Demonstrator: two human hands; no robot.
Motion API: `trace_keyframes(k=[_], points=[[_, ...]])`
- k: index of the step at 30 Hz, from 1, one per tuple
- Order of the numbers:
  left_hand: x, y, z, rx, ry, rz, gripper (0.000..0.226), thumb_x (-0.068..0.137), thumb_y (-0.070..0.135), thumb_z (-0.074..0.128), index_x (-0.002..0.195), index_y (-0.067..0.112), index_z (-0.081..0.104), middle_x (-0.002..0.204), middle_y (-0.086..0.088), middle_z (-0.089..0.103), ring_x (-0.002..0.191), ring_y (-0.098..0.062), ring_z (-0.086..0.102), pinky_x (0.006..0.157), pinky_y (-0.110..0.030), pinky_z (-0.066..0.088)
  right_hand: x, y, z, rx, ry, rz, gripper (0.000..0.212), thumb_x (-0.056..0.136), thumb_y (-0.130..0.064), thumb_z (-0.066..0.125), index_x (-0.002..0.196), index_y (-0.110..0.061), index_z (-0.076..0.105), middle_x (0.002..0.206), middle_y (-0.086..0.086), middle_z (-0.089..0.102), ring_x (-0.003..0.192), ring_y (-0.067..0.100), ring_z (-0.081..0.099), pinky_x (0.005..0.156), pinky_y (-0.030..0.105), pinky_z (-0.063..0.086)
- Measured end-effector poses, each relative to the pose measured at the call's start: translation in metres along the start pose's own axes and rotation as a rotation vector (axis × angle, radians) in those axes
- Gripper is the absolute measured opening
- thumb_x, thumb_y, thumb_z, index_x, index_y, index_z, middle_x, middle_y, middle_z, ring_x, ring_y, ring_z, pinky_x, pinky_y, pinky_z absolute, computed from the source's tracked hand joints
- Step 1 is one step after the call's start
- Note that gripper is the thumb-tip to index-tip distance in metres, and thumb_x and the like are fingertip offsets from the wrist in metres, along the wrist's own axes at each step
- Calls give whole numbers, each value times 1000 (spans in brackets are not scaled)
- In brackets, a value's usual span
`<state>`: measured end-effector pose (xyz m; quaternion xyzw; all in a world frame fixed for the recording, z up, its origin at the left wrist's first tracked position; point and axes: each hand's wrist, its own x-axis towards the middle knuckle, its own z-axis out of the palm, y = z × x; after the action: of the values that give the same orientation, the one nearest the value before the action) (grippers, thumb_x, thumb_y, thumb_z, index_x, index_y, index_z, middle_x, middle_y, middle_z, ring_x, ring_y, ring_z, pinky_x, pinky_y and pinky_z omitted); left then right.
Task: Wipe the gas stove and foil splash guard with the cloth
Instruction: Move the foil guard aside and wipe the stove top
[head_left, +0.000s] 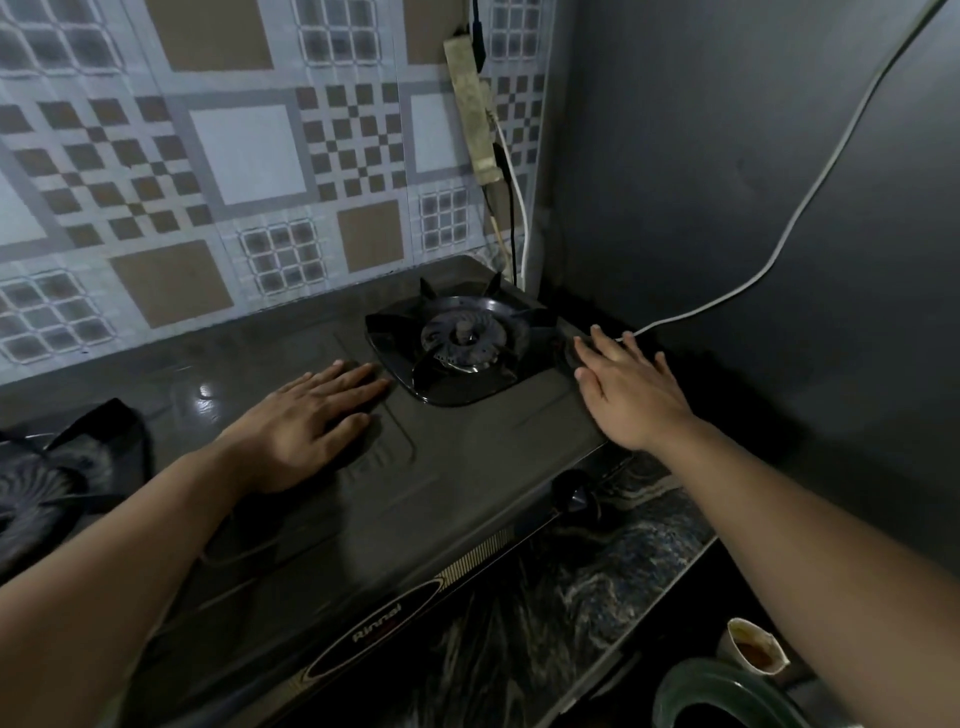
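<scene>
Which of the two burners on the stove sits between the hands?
The right black burner, with its round metal ring fully in view, lies between the left hand and the right hand. The other burner is cut off at the left edge.

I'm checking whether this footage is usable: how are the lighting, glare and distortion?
Head view: dim overall, right wall nearly black; small glare patch on the stove top near the left hand; wide-angle bending curves the tiled wall; the right hand is slightly soft.
</scene>
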<state>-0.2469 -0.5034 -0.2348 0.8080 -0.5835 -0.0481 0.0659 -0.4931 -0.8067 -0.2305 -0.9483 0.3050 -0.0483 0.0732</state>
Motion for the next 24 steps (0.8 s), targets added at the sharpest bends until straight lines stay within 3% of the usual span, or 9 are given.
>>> trace_keyframes(k=[9,13,18,21,24], points=[[-1,2,0,-5,2,-37,60,89,74,2,147,60,11,163,19,2,151,-7,-5,124,-36,4,58,-5,-9,83,-131,55,57,103,-43,18,157,-29,9,166,-5,4,149,30,20,119,43,21],[1,0,0,22,-14,-47,61,89,74,0,148,60,6,163,18,1,152,-10,-6,124,-40,6,82,1,-14,267,-165,28,52,105,-35,22,156,-27,22,165,-3,16,149,20,20,118,33,18],[-2,5,-3,20,-28,-53,58,91,71,1,148,60,-1,163,21,-5,151,-6,-12,125,-40,2,101,14,-20,649,-252,62,44,104,-26,34,144,-43,42,152,-5,39,139,19,38,104,25,32],[-2,7,-4,19,-34,-54,56,93,68,1,148,60,-5,162,23,-9,149,-2,-17,125,-39,0,109,17,-22,799,-349,56,44,106,-18,33,145,-37,43,136,-11,40,128,10,39,92,21,39],[-1,10,-5,24,-49,-66,55,93,66,2,148,60,-6,162,24,-12,148,0,-19,124,-39,-2,118,19,-18,885,-398,68,42,107,-24,34,145,-40,44,148,-3,45,125,15,48,82,21,45]])
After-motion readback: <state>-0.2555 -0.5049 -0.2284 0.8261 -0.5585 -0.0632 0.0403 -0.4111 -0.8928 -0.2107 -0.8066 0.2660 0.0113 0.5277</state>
